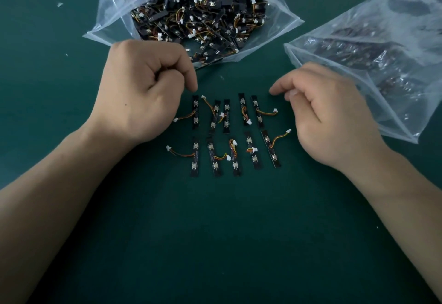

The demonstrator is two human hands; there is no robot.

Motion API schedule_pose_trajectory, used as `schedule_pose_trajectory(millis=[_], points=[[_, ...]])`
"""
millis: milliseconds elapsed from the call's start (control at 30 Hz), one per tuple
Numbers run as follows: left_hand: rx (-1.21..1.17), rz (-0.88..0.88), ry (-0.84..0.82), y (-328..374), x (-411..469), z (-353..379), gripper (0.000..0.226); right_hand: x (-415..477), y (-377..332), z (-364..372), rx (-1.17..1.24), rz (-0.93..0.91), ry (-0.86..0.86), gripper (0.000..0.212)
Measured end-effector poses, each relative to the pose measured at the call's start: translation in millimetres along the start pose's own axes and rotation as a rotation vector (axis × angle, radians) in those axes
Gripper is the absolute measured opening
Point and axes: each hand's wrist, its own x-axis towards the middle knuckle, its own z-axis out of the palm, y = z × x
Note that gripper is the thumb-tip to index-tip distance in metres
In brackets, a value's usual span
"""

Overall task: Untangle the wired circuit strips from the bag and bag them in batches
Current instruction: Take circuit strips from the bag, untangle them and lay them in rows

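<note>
Table top point(215, 244): dark green, matt, looks smooth; material can't tell. Open bag point(112, 9): clear plastic film, glossy, creased w/ white glare. 2nd bag point(394, 47): same clear plastic, more crinkled & shiny. Strips point(195, 112): thin black boards, matt, w/ small pale shiny parts. Wires point(185, 117): smooth orange/yellow/red sheath, plastic-looking. Plugs point(275, 110): white plastic, matt.

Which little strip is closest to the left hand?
The leftmost strip in the upper row; a finger of the left hand is right by its top end.
</note>
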Motion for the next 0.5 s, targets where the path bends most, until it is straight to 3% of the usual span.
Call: schedule_pose_trajectory(millis=[500], points=[[-0.006,0.041,-0.001,0.8,0.7,-1.0,0.015,0.0,-1.2,0.6,0.000,0.011,-0.005,0.032]])
